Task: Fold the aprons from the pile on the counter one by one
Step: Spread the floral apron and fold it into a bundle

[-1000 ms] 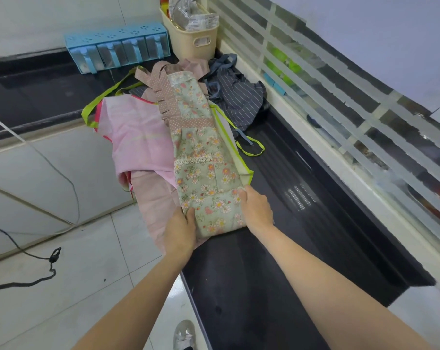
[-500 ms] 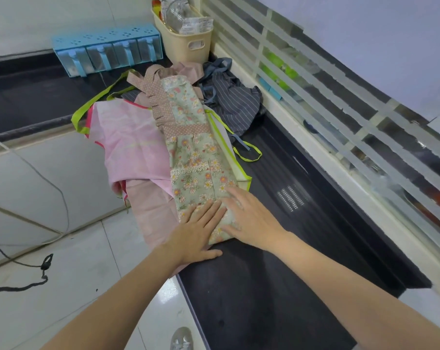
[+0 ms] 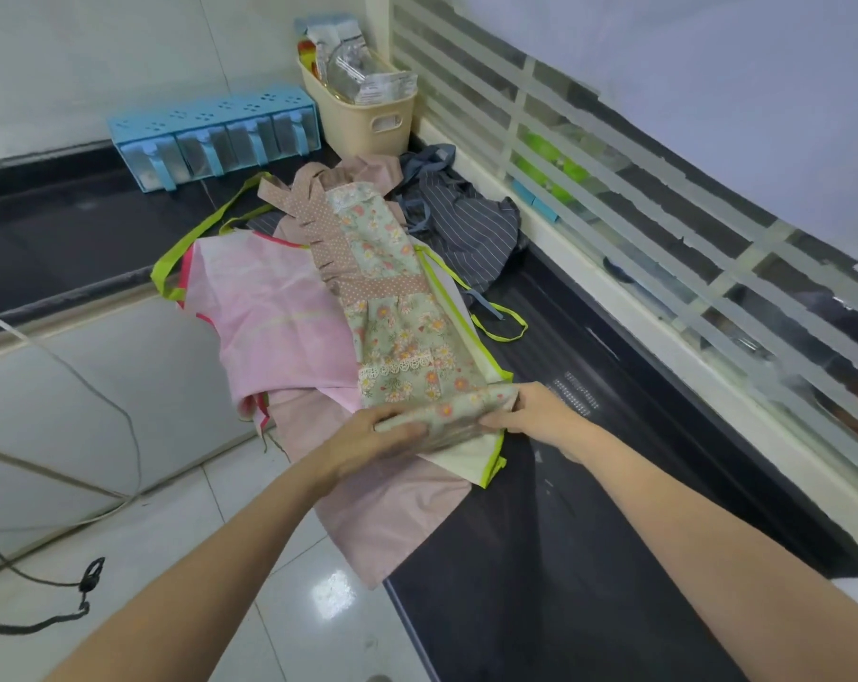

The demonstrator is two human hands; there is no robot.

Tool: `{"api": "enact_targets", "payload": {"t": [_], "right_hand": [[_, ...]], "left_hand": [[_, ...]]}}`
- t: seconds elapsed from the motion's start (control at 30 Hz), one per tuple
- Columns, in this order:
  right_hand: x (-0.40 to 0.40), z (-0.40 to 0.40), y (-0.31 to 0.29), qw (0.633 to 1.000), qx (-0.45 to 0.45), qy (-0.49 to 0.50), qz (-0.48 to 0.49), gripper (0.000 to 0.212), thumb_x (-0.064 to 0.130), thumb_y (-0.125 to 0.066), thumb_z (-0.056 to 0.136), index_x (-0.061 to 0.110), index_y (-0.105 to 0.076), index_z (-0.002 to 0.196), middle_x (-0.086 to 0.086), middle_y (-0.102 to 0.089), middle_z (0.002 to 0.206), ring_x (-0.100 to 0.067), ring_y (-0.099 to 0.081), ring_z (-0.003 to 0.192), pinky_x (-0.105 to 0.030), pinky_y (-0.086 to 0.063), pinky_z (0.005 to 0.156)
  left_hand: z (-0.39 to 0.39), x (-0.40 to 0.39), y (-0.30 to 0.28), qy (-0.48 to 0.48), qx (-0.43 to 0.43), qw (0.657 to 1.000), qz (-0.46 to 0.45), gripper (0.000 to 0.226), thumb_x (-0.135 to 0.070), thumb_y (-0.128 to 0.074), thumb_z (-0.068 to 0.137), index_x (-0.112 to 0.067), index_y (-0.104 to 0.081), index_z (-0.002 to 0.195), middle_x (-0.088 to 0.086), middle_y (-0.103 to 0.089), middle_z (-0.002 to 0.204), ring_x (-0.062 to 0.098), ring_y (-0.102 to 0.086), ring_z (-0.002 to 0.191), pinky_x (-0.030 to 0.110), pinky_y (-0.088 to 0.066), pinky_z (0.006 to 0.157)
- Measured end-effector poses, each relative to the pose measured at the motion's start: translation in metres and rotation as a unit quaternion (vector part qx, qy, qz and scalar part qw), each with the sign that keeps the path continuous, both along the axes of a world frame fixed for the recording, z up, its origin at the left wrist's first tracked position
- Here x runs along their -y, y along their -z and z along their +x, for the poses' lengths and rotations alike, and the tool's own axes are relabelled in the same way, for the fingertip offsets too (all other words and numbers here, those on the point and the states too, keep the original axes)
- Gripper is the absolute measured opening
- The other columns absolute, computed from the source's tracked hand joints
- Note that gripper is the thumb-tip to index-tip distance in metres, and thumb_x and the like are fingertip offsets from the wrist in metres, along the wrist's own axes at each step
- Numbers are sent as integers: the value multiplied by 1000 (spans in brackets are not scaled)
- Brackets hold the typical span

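Observation:
A green floral apron [image 3: 397, 312] with dotted pink ruffles lies lengthwise on top of the pile on the black counter [image 3: 589, 534]. Its near end is lifted and turned up. My left hand [image 3: 372, 435] grips that end's left side and my right hand [image 3: 530, 411] grips its right side. Under it lie a pink apron [image 3: 264, 312] with lime straps, a dusty pink apron [image 3: 382, 514] hanging over the counter's edge, and a white one with lime trim [image 3: 476, 460]. A dark striped apron [image 3: 466, 228] is bunched behind.
A beige basket [image 3: 367, 120] of packets and a blue spice rack [image 3: 210, 135] stand at the back. A barred window frame [image 3: 638, 248] runs along the right. A black cable [image 3: 72, 598] lies on the tiled floor to the left.
My hands were pressing flat on the floral apron's near end. Now they have gripped that end and raised it off the pile, uncovering the white lime-trimmed apron below.

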State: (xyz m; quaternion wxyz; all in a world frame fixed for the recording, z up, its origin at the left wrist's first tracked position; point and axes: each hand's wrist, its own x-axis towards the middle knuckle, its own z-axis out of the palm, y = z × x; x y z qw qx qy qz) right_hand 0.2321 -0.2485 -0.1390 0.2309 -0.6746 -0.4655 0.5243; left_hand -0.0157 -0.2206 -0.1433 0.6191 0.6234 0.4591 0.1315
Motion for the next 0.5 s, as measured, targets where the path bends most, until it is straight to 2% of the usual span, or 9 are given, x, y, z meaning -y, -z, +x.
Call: {"api": "enact_targets", "payload": {"t": [0.07,0.13,0.2,0.23,0.27,0.3,0.37,0.43,0.5], "right_hand": [[-7,-7,3,999,34,26,12,24,18,-72,83,15,-68,106,-2,-70,104,-17,-63,100,-31,-51,84],[-15,-14,5,994,104,18,38,23,27,-65,88,9,-67,102,-10,-70,102,-24,-65,98,-39,-50,85],[-21,-18,4,985,162,9,51,35,36,-58,92,3,-60,79,-13,-65,78,-26,-61,75,-38,-46,67],[-25,-20,3,982,182,11,53,42,39,-54,93,7,-48,66,-7,-52,64,-22,-50,61,-36,-36,56],[-27,-22,2,976,210,9,50,46,40,-50,95,12,-36,61,-2,-41,59,-19,-41,56,-34,-28,54],[-30,-23,3,967,248,-1,49,47,42,-45,97,14,-32,61,0,-40,61,-19,-41,58,-34,-27,55],[-38,-28,3,946,319,-28,51,46,44,-34,100,14,-43,67,-6,-55,76,-29,-54,78,-35,-34,65],[-45,-36,5,928,365,-38,56,52,44,-24,102,9,-59,88,-13,-62,98,-34,-56,95,-37,-36,72],[-51,-40,8,921,384,-30,57,60,43,-19,102,4,-63,103,-16,-63,106,-36,-56,101,-37,-38,76]], "left_hand": [[-5,-2,1,-54,44,997,-16,58,-66,-64,61,-35,-62,109,-20,-65,112,-2,-60,105,12,-44,86],[-5,-1,5,-76,28,996,34,47,-64,-61,71,-36,-62,110,-23,-66,108,-5,-61,102,7,-44,82],[1,-1,6,-132,-10,988,83,34,-53,-59,85,-27,-63,108,-18,-67,100,0,-63,92,5,-44,72],[5,-4,8,-162,-27,982,93,29,-45,-57,89,-23,-63,108,-15,-67,98,2,-62,90,6,-45,70],[9,-7,9,-185,-38,977,97,28,-41,-55,91,-21,-63,109,-12,-67,98,5,-62,90,10,-46,72],[11,-9,10,-201,-45,974,97,28,-39,-54,92,-19,-63,109,-10,-66,98,9,-62,92,16,-47,75],[16,-14,13,-233,-67,966,91,28,-39,-51,94,-15,-64,97,-5,-67,91,16,-62,90,23,-46,72],[20,-21,17,-265,-134,949,105,43,-43,-43,96,-5,-61,87,7,-67,86,26,-61,87,30,-43,67],[28,-27,17,-283,-188,935,99,55,-48,-33,98,-1,-60,95,13,-64,92,30,-59,90,32,-41,72]]}}
